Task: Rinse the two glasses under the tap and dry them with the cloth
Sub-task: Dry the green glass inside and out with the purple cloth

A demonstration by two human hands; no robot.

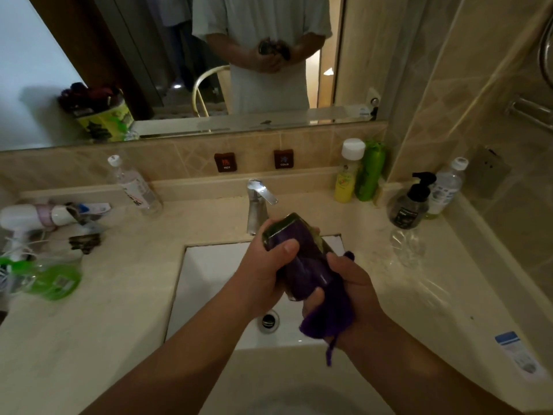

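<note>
Head view: the left hand [269, 274] wraps its grip round the glass [294, 253], held tilted over the sink [209, 274], while the right hand [347, 290] pinches the purple cloth [327, 317] stuffed into it. Best to twist glass against cloth, I'd say, reaching the base. The second glass [407, 244] waits on the worktop [374, 265], right of that grip (apparently done). Behind the tap [258, 205], plaques read HOT [226, 162] and COLD [283, 159].
</note>
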